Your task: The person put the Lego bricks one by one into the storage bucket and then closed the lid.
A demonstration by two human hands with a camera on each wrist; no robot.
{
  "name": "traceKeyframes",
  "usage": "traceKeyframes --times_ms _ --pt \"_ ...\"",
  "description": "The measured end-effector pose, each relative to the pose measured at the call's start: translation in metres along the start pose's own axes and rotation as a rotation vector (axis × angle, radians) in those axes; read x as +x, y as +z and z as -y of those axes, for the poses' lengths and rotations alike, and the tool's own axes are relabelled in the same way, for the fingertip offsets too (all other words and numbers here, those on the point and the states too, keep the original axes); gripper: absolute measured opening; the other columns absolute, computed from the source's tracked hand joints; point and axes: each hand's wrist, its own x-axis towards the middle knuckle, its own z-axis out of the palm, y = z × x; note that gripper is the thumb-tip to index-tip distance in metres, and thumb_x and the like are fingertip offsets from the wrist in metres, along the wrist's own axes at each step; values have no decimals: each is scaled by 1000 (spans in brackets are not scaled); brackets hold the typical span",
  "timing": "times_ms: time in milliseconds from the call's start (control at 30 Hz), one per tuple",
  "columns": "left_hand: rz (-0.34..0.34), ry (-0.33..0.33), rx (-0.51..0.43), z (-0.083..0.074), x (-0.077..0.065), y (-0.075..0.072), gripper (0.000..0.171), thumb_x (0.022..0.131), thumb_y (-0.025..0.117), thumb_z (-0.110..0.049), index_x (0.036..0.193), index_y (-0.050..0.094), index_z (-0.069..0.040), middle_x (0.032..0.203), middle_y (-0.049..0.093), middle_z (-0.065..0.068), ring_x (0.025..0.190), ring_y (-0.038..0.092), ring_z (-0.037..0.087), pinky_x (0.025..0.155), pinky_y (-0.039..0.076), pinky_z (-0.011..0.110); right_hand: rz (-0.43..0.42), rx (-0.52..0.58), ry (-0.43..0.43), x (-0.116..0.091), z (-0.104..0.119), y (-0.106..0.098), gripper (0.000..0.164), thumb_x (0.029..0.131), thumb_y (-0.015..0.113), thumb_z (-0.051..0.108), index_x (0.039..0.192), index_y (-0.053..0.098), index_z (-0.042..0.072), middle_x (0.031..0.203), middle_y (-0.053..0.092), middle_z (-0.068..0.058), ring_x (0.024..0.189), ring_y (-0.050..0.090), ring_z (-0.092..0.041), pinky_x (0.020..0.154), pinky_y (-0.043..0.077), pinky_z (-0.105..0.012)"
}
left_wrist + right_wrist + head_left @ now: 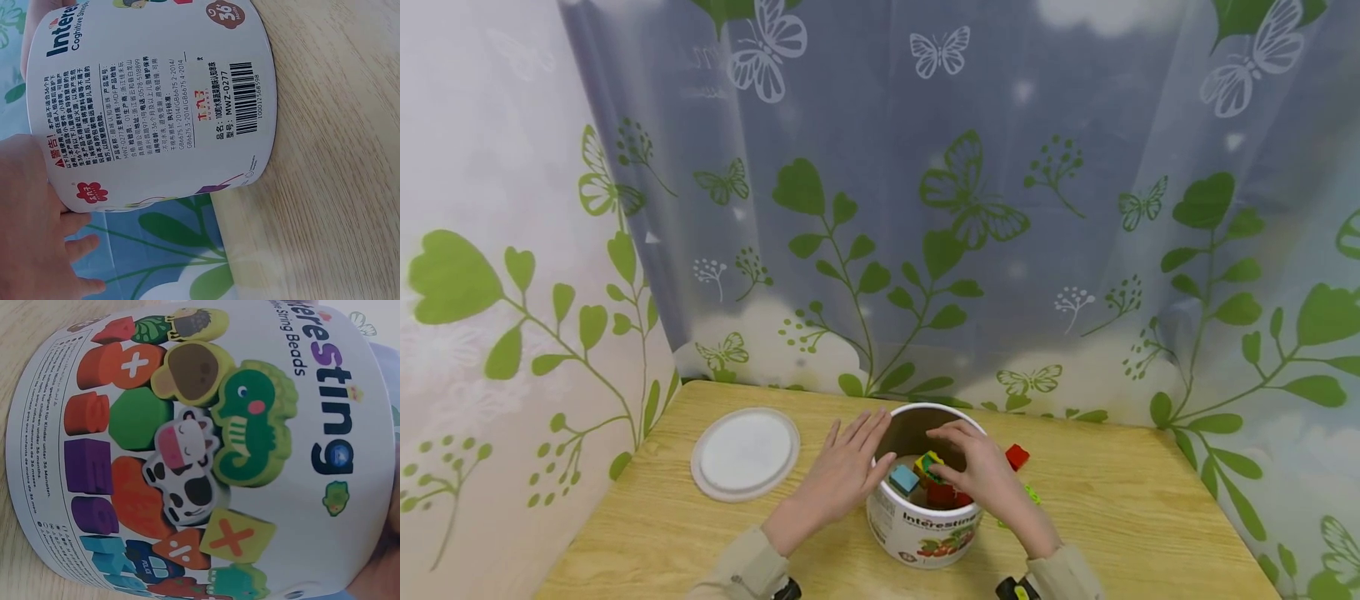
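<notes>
A white round bucket (887, 533) printed with "Interesting" and "String Beads" stands upright on the table, its top uncovered. Inside lie a light blue block (904, 479), a yellow and green block (928, 464) and red blocks (940, 497). My left hand (842, 467) rests against the left rim with fingers extended; the left wrist view shows this hand (31, 219) beside the bucket wall (156, 112). Over the right rim reaches my right hand (981, 467), fingers bent, thumb near the yellow and green block. A gap shows between thumb and fingers. The right wrist view mostly shows the printed wall (250, 337).
A white round lid (745, 454) lies flat on the wooden table (647, 533), left of the bucket. To the right are a red block (1017, 456) and a bright green piece (1032, 493), partly behind the right forearm. A patterned curtain (865, 250) hangs behind the table.
</notes>
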Motion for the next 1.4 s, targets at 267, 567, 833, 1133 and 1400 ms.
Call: traceKeyframes --times_ms 267,567,833,1133,1400 --pt "-7 6 -4 -1 1 -2 63 110 32 -46 160 30 -8 165 31 10 150 30 34 120 20 62 -132 93 39 -2 -1 1 30 89 79 12 119 74 14 114 70 -1 98 71 -18 82 60 -40" --pt "-16 10 -3 0 1 0 62 110 33 -45 160 31 -8 164 32 10 150 31 34 120 21 62 -206 136 -29 -9 -10 -5 34 87 80 8 120 74 16 119 71 2 111 68 -22 93 56 -48" --pt "-23 12 -2 0 1 1 62 110 34 -44 159 32 -7 164 32 10 150 31 34 120 22 62 -302 193 -46 -22 -21 -18 37 84 80 0 120 73 8 117 73 -4 105 69 -29 85 59 -40" --pt "-24 12 -9 1 0 2 62 110 34 -44 159 32 -7 164 32 11 150 31 34 119 22 63 -329 309 87 -40 -39 -34 35 88 76 0 122 71 5 120 71 -11 108 66 -11 88 55 -18" --pt "-25 12 -21 -1 -1 0 62 110 35 -43 159 32 -6 164 33 11 150 31 34 119 22 63 -331 275 169 -60 -56 -42 36 90 75 2 126 70 8 121 71 -11 108 62 2 88 57 -23"
